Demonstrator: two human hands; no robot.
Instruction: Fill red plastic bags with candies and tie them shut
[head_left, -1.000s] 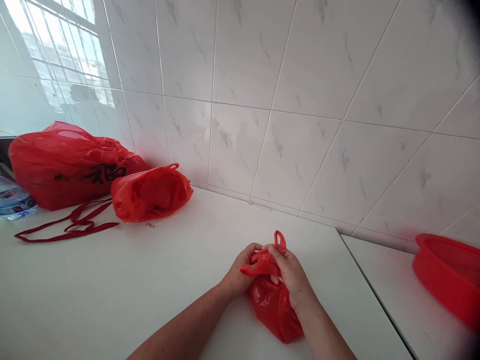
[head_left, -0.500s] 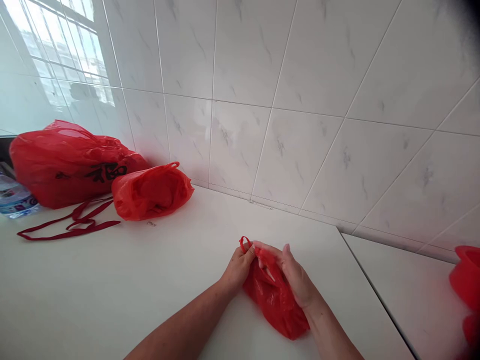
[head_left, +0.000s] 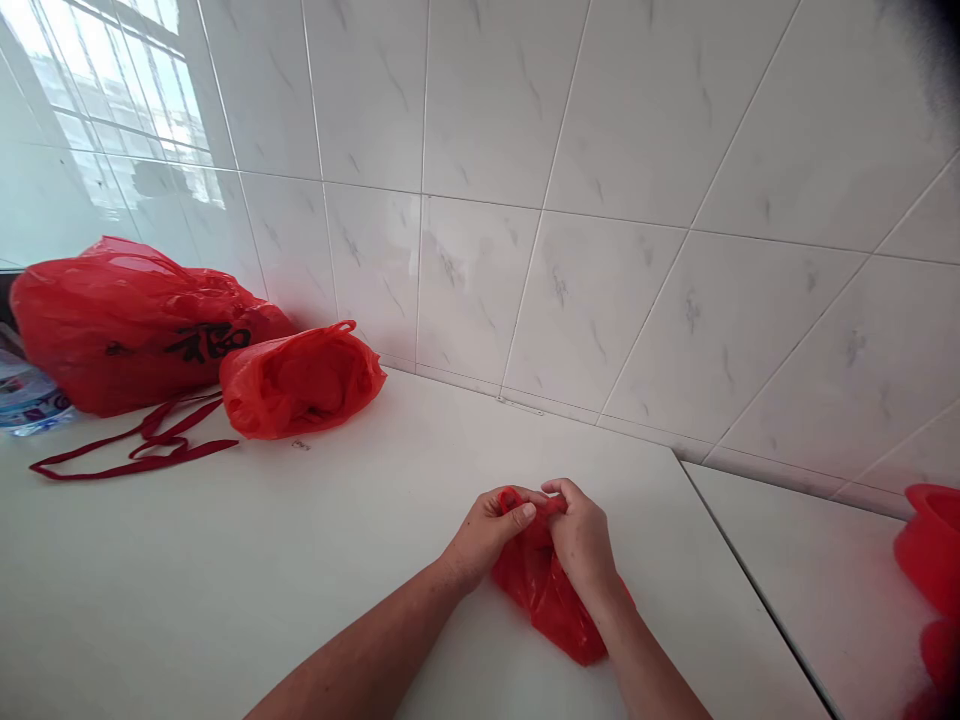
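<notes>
A small red plastic bag lies crumpled on the white table, its top gathered up between my hands. My left hand pinches the bag's top edge, thumb on the near side. On the other side of the opening, my right hand grips the bag's rim with bent fingers. Its forearm covers part of the bag's right side. What the bag contains, if anything, cannot be seen.
At the back left stand a large red bag with black lettering and an open red plastic bag. Dark red straps and a clear bottle lie nearby. A red object sits at the right edge. A tiled wall rises behind.
My right hand, flat with its thumb raised before, has curled its fingers onto the bag's rim. The handle loop at my left hand has been drawn in between the hands.
</notes>
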